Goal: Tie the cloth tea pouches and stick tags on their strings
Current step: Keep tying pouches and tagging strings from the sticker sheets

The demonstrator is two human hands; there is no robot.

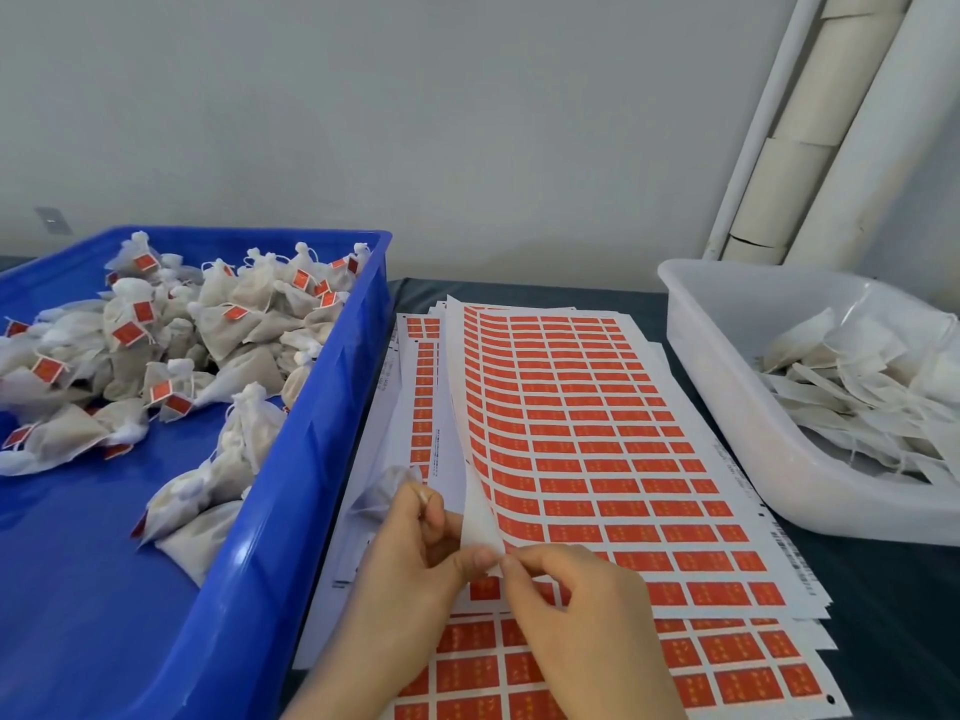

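Head view: left hand (410, 553) and right hand (571, 605) each pinch the tag sheet (597, 433) corner; 1 pouch (382, 493) lies just behind the left fingers (431, 517), many tagged pouches (156, 345) farther left look done, untied pouches (857, 387) wait to their right

Blue plastic crate (332, 397) filling the left of the frame, white plastic tub (722, 402) at right edge, dark table cover (893, 615) beneath both, pale wall (415, 122) behind, cardboard tubes (795, 168) and white pipes (878, 148) upper right, small grey wall plate (52, 220) far left.
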